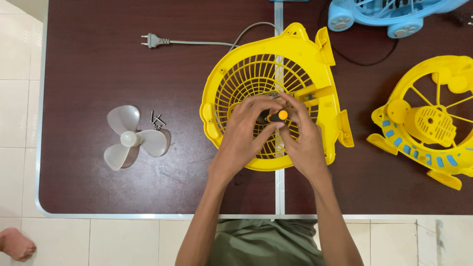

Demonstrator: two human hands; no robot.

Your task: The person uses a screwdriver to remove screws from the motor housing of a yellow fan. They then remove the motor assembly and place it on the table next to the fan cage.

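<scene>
While over the yellow fan grille, both hands' grip pinching an orange-capped screwdriver.

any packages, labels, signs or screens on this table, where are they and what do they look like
None show: only fan parts lie on the brown table.
The hands meet over a yellow fan grille, gripping an orange-capped screwdriver.
</scene>
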